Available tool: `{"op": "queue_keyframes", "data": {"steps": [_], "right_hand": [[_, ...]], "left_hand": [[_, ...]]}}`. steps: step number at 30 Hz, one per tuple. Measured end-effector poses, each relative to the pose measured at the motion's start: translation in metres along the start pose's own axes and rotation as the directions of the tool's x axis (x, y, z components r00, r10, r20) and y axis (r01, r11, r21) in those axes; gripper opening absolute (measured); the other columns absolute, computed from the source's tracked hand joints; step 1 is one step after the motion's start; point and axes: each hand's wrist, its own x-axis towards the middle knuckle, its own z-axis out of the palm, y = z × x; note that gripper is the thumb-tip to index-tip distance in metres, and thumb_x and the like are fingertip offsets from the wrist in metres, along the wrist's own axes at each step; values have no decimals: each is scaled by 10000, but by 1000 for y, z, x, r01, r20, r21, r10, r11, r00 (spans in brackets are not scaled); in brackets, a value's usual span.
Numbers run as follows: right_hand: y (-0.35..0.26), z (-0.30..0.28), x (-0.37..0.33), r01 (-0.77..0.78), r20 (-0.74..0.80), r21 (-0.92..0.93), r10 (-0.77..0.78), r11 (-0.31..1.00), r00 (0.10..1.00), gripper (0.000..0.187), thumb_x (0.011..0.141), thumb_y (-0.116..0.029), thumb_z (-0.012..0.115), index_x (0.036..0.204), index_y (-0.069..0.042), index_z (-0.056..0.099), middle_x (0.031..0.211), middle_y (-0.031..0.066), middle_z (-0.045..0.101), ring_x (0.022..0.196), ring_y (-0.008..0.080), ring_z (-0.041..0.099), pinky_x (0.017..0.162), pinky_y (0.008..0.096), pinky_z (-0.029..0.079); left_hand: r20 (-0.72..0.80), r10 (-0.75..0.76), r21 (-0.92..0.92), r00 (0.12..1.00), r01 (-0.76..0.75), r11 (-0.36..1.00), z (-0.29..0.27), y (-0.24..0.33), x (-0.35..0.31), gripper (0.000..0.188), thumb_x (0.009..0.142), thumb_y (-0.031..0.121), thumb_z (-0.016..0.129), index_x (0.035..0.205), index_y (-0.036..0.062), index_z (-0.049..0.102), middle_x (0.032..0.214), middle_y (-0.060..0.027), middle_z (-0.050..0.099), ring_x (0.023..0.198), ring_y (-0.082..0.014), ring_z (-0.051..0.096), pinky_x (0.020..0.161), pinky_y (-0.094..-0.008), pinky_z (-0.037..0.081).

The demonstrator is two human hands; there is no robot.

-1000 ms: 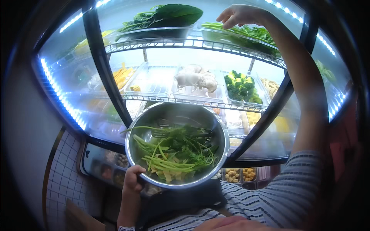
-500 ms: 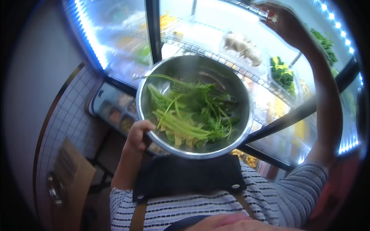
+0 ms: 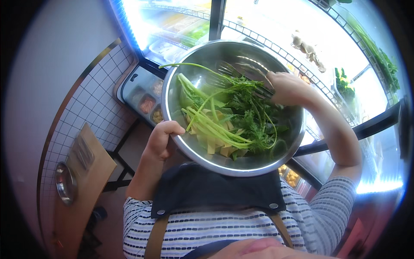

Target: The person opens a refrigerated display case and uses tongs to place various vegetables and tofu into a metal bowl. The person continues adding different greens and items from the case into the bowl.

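Note:
A large steel mixing bowl (image 3: 235, 168) is tilted against my chest. My left hand (image 3: 161, 140) grips its near left rim, thumb over the edge. Inside lie long green stalks (image 3: 224, 134), feathery leafy greens (image 3: 252, 101) and pale yellow flat strips (image 3: 211, 146). Metal tines (image 3: 226, 69), like those of serving tongs, show among the greens toward the far side. Over the right inner side of the bowl, my right hand (image 3: 286, 88) has its fingers curled closed beside dark metal bars. Whatever they hold is hidden.
A lit glass-door fridge stands ahead, its wire shelves (image 3: 267, 45) carrying whitish mushrooms (image 3: 308, 49) and boxed greens (image 3: 345, 84). At left are a tray of food compartments (image 3: 146, 103) and a wooden table (image 3: 88, 172) with a steel bowl (image 3: 65, 183). A dark fridge frame bar (image 3: 375, 123) crosses at right.
My right hand has come down from the upper shelf into the bowl's right side. The bowl, still in my left hand, appears slightly farther right and higher in view.

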Motion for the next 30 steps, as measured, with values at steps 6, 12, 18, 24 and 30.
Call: {"op": "queue_keyframes", "data": {"steps": [6,12,18,24,30], "right_hand": [[8,26,6,46,-87,180,-30,983,996,533,743,-144,692,1216,21,508,1145,262,625,1097,405,603,925,449,487],[28,-5,-54,-174,-38,111,179,978,983,521,808,-109,684,1282,-37,480,1088,186,642,1067,333,613,893,428,501],[66,-61,-117,-389,-107,45,391,920,914,448,780,-300,808,1123,-61,648,1002,136,662,1005,263,627,890,378,491],[160,-117,-184,-130,-660,232,254,964,707,487,927,-413,679,1237,-41,622,1055,156,685,1047,290,656,999,393,487],[251,-207,-129,-519,-893,-87,164,850,418,568,908,-368,714,1343,-27,587,1267,204,653,1111,340,668,979,425,520]], "left_hand": [[37,33,28,999,-34,999,-1,4,-2,293,742,14,569,999,-96,657,888,-130,692,779,-223,677,756,-322,552],[36,85,63,996,-87,994,1,19,-13,387,738,32,553,1087,-113,636,952,-164,697,812,-250,690,779,-337,561],[-96,130,385,987,-83,919,19,43,8,191,733,-4,560,881,-70,663,780,-88,647,715,-172,632,650,-273,492],[36,37,160,999,-42,986,58,49,-4,439,721,57,525,1113,-127,593,971,-187,685,877,-283,685,804,-357,562],[243,37,109,969,-65,992,98,54,50,454,737,73,516,1129,-150,569,965,-202,681,766,-279,696,697,-349,590]]}}
